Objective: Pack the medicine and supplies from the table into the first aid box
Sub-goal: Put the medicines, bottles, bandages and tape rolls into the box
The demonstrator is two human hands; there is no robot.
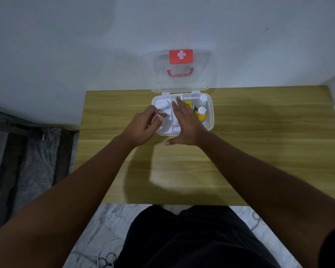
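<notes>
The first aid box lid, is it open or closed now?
Open. The clear lid stands up behind the first aid box, leaning toward the wall, and the compartments inside are exposed.

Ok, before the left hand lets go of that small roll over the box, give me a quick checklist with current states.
1. Lid open and out of the way: ok, it stands upright behind the first aid box.
2. Left hand holding the small white roll: ok, pinched in the fingertips.
3. Roll over the left compartment: ok, beside the white packet.
4. Right hand clear of the drop spot: ok, it lies flat over the middle section.
5. Free space under the roll: cannot tell, the hand hides it.
6. Table holds no loose supplies: ok.
</notes>
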